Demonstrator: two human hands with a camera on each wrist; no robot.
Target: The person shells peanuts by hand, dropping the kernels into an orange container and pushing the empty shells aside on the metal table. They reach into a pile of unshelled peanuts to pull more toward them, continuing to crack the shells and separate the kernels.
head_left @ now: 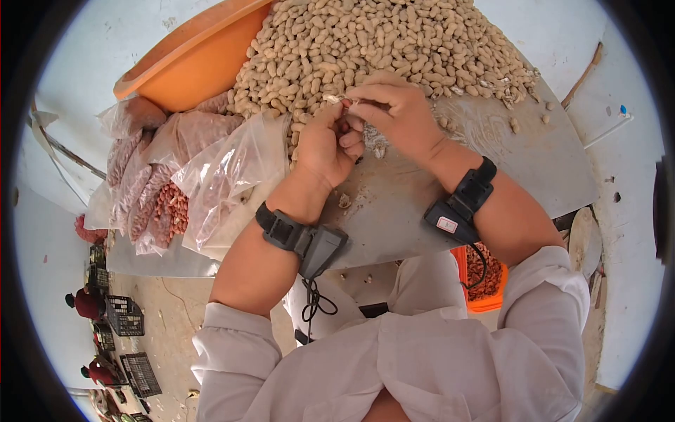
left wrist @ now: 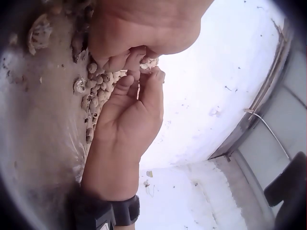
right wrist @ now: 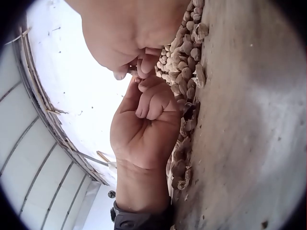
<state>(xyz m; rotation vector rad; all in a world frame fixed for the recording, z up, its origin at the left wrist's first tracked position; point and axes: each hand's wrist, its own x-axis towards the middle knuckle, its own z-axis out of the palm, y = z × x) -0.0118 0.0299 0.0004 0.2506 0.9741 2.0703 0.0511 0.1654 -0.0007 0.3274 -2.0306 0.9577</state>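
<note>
My left hand [head_left: 328,148] and right hand [head_left: 401,112] meet over the table, close in front of a large heap of unshelled peanuts [head_left: 373,42]. A peanut [left wrist: 149,63] with a pale, broken-looking shell is pinched between the fingertips of both hands. In the left wrist view my left hand [left wrist: 144,28] is large at the top, and my right hand [left wrist: 129,115] comes up from below. The right wrist view has my left hand [right wrist: 146,115] with its fingers curled in, while my right hand [right wrist: 134,33] covers most of the peanut.
Clear plastic bags [head_left: 232,165] of reddish shelled kernels [head_left: 171,209] lie left on the grey table [head_left: 394,211]. An orange basin [head_left: 190,60] leans behind them. Below the table's right side stands an orange container [head_left: 496,302] of reddish-brown bits. Black crates [head_left: 140,374] and people are farther left.
</note>
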